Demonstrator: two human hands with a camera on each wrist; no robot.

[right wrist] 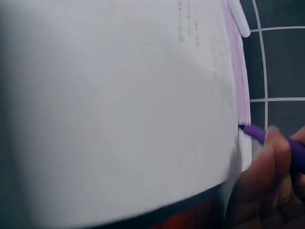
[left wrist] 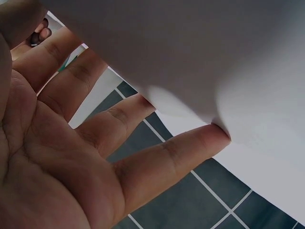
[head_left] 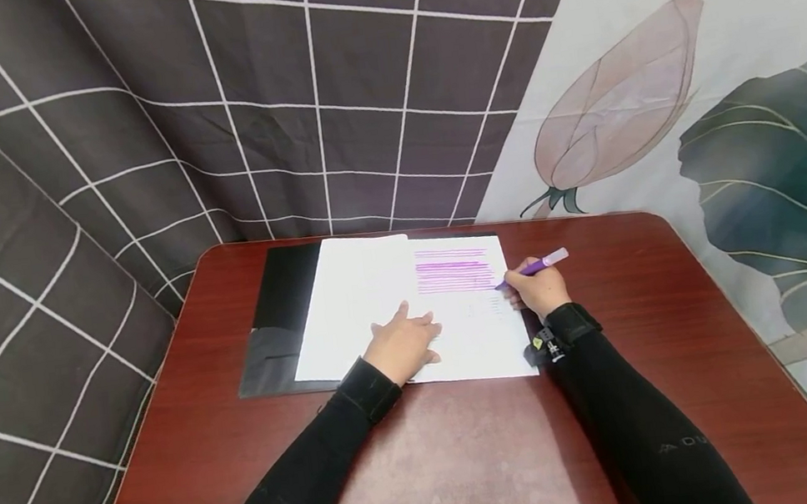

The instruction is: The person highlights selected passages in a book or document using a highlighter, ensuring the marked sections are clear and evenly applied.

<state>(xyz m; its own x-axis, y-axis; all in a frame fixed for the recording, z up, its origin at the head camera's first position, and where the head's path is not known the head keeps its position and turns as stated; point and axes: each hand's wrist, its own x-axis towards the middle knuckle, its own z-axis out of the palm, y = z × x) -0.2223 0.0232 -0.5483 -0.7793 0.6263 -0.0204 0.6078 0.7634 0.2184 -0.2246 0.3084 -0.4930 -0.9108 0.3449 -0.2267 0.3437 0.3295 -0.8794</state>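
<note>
An open book (head_left: 361,308) with white pages lies in a dark cover (head_left: 273,356) on the table. Bands of purple strokes (head_left: 453,269) run across the upper part of its right page. My right hand (head_left: 540,292) grips a purple marker (head_left: 546,260), its tip at the right end of the lowest strokes. The marker tip (right wrist: 242,127) also meets the paper in the right wrist view. My left hand (head_left: 401,345) rests with spread fingers near the book's inner fold. Seen in the left wrist view, its extended fingers (left wrist: 176,155) touch the white paper (left wrist: 267,129).
The reddish-brown table (head_left: 467,463) extends around the book, with rounded far corners. Behind it hangs a dark grid-patterned cloth (head_left: 277,141), and to the right a white cloth with a flower and leaf print (head_left: 613,108).
</note>
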